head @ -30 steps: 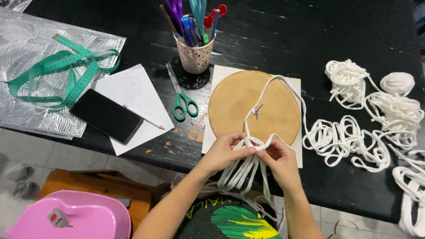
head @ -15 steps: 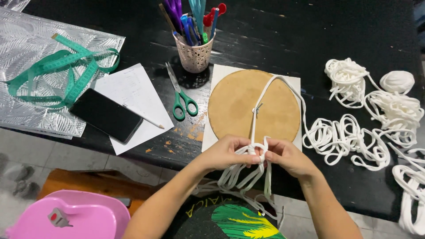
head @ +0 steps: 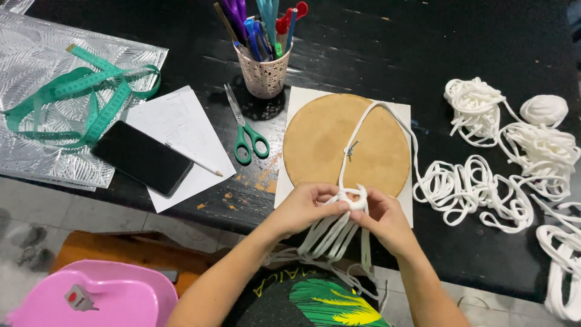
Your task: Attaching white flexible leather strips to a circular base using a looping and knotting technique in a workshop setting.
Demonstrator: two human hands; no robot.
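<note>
Two hands pinch white cord at lower centre.
Left hand (head: 302, 209) and right hand (head: 386, 219), fingers closed, grip the thick white cotton cord (head: 352, 200) at the round brown cork board's (head: 346, 145) near edge.

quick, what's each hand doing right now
Left hand: closed, pinching the white cord.
Right hand: closed on the same white cord.

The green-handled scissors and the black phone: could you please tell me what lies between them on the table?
In the head view, a white sheet of paper with a pencil on it lies between the scissors and phone.
</note>
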